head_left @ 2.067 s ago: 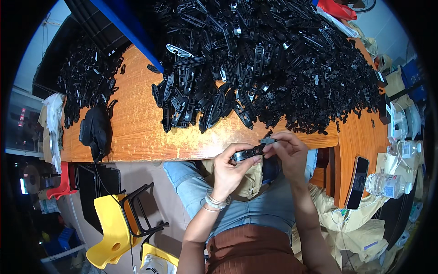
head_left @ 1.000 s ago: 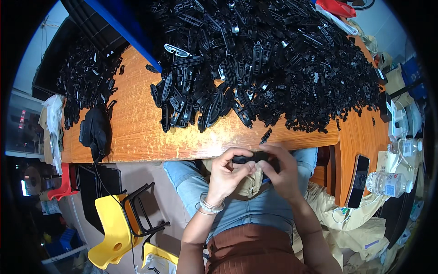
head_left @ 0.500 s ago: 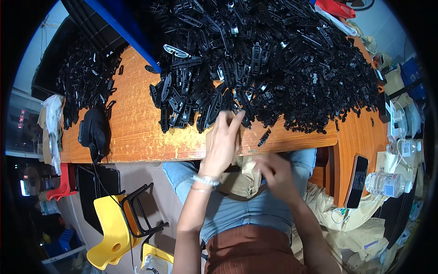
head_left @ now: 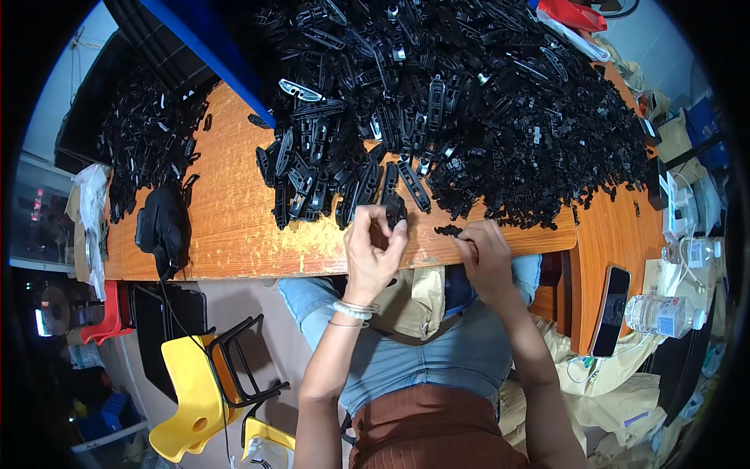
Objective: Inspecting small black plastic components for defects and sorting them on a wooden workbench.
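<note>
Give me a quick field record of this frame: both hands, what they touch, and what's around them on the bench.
left hand: grips a black plastic part by the pile's near edge
right hand: fingers on a small black piece on the wooden table
pile of black parts: covers the far side
phone: lies at right, beside a water bottle

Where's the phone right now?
In the head view, the dark flat smartphone lies at the wooden table's right end, beside the clear plastic water bottle, right of the right hand.
</note>
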### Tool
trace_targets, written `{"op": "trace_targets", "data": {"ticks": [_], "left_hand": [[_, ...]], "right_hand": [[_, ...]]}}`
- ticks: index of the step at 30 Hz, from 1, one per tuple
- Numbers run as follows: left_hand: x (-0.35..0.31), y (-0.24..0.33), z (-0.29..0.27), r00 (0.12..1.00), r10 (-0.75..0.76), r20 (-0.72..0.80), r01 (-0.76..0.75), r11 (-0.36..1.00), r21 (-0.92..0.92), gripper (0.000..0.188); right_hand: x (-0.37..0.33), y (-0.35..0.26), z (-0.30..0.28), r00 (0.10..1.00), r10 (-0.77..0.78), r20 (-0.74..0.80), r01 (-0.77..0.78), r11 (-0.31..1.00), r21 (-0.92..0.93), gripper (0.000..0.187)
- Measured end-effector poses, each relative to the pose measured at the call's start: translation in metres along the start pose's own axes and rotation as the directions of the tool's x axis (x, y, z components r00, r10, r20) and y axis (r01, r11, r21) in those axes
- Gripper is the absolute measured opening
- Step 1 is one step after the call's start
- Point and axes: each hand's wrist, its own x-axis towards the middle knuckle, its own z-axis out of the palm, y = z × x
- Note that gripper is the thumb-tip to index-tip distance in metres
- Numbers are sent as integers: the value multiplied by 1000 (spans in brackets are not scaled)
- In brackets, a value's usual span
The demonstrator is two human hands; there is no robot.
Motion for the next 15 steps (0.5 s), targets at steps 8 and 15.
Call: {"op": "trace_targets", "data": {"ticks": [8, 15], "left_hand": [[-28, 16, -6, 912, -215, 350, 319, 907, -273, 25], [-39, 28, -11, 896, -160, 414, 333, 859, -389, 21]], "right_hand": [[0, -28, -13, 992, 84, -91, -59, 966, 251, 14], [18, -51, -23, 994, -94, 46, 76, 949, 306, 21]]}}
